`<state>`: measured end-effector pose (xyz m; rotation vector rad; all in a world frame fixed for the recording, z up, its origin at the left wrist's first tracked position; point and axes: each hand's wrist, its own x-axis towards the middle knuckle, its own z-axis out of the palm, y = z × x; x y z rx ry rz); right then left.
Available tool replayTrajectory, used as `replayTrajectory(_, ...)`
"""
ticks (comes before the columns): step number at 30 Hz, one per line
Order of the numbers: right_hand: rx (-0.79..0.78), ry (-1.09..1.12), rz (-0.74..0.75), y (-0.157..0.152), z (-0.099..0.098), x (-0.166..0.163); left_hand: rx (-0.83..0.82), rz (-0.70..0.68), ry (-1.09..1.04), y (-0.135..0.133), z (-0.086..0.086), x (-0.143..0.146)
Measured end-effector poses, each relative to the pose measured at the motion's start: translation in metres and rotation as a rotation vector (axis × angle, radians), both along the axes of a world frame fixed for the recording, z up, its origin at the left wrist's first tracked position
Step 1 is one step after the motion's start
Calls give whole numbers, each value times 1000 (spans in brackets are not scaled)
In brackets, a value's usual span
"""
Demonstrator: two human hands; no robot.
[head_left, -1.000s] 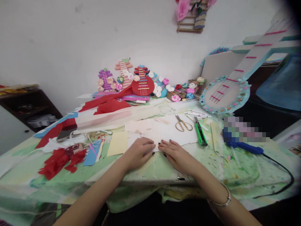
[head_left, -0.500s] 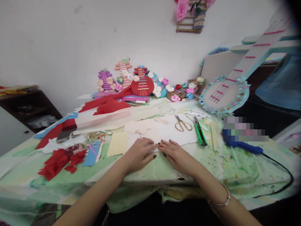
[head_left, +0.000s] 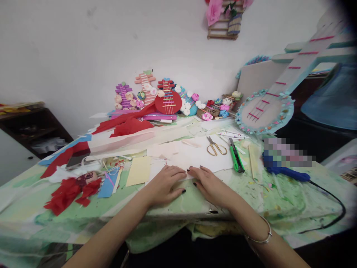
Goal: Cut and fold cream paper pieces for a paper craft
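Note:
My left hand (head_left: 165, 183) and my right hand (head_left: 209, 184) lie side by side, palms down, on the near edge of a white paper sheet (head_left: 200, 154) on the table (head_left: 284, 201). The fingers of both are stretched out flat and press the paper; the fingertips almost meet. Neither hand holds anything. A bracelet sits on my right wrist. Gold-handled scissors (head_left: 214, 147) and a green utility knife (head_left: 236, 155) rest just beyond my right hand. A pale yellow card (head_left: 138, 170) lies left of my left hand.
Red crepe paper scraps (head_left: 69, 190) and a blue piece lie at the left. A blue glue gun (head_left: 288, 172) with a black cable sits at the right. Small paper guitar crafts (head_left: 167, 99) line the wall; a large pale-blue one (head_left: 267, 111) leans at the right.
Both hands stay pressed on the paper edge with only a slight shift of the fingers; the view has drifted a little.

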<state>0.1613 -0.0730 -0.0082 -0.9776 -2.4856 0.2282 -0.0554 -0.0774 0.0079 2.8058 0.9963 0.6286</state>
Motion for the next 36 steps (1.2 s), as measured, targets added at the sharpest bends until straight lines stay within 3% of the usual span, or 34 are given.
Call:
replayTrajectory(14, 18, -13, -2, 1, -4, 2, -28, -22, 54, 2, 1, 1)
replayTrajectory(24, 112, -133, -258, 4, -5, -1, 12, -28, 82, 1, 5, 2)
replayTrajectory(30, 130, -147, -321, 6, -7, -1, -13, -30, 74, 0, 3, 1)
replayTrajectory(33, 115, -133, -272, 3, -3, -1, -41, -25, 51, 2, 0, -1)
replayTrajectory(36, 137, -100, -107, -3, 3, 0, -97, -12, -33, 5, -4, -5)
